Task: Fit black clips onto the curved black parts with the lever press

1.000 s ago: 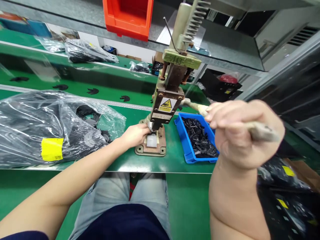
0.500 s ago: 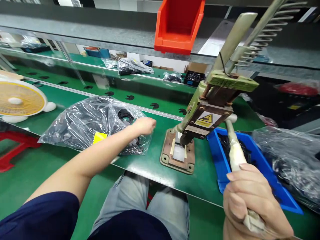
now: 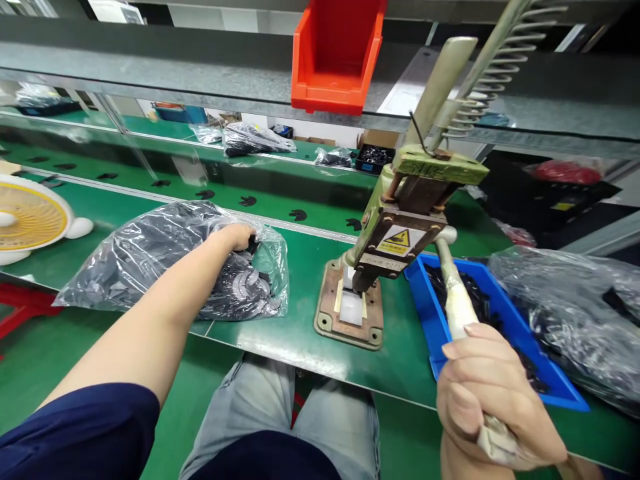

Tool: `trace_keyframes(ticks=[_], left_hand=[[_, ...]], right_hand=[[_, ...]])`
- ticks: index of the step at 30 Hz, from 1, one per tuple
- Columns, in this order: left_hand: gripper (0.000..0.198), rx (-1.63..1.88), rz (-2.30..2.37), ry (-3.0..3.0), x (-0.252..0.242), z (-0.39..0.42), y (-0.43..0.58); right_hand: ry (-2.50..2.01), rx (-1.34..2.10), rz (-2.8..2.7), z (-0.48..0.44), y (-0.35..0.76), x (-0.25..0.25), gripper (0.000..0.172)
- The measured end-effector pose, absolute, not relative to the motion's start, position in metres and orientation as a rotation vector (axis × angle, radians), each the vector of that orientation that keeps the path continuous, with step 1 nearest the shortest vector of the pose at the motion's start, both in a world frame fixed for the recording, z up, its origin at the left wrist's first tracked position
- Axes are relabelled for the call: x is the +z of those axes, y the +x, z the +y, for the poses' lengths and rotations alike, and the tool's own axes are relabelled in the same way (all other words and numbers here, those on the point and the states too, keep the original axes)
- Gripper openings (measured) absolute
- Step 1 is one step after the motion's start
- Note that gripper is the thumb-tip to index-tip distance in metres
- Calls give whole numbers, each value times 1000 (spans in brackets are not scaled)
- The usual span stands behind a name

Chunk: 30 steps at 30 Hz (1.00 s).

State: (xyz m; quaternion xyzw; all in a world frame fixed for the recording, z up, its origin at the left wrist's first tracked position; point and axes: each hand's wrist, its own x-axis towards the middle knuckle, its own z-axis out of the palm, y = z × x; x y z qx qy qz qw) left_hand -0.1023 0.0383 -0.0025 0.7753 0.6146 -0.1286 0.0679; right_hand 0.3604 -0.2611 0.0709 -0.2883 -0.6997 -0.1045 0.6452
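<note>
My right hand (image 3: 497, 393) is wrapped around the pale, tape-covered lever (image 3: 457, 300) of a green hand press (image 3: 403, 227). Under the press head, a pale block (image 3: 351, 308) sits on the brown base plate (image 3: 325, 303). At the mouth of a clear plastic bag (image 3: 135, 257), my left hand (image 3: 235, 237) is closed on a black plastic part (image 3: 253, 244); its fingertips are partly hidden. Dark curved parts (image 3: 247, 287) fill the bag around and below that hand.
Right of the press stands a blue bin (image 3: 510, 320) of black parts, beside another plastic bag (image 3: 575, 313). A red bin (image 3: 337, 60) hangs overhead from the shelf. Black pieces (image 3: 298, 215) lie along the green belt behind. A fan (image 3: 33, 217) stands at the left.
My left hand has moved left and away from me, from the bag's front side to the black parts at its mouth. My right hand keeps its grip on the lever. The view has shifted slightly.
</note>
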Motion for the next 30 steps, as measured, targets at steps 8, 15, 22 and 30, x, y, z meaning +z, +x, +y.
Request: trace_keyframes(ticks=[8,15,22,30], left_hand=[[41,-427,1765,2547,22,14,-104],[41,73,1515,2629,50,-53,-25],[20,371,1032,2457,16,-100,74],[29,389,1323,2011,3,-105,88]], right_hand=[[-640,-238,-1542,-261,354,71,22],[-638,-212,-1530,-261,352,69,23],[-648,-190,-1516,-264,350,67,26],[-647,-184,-1514,-263,350,66,26]])
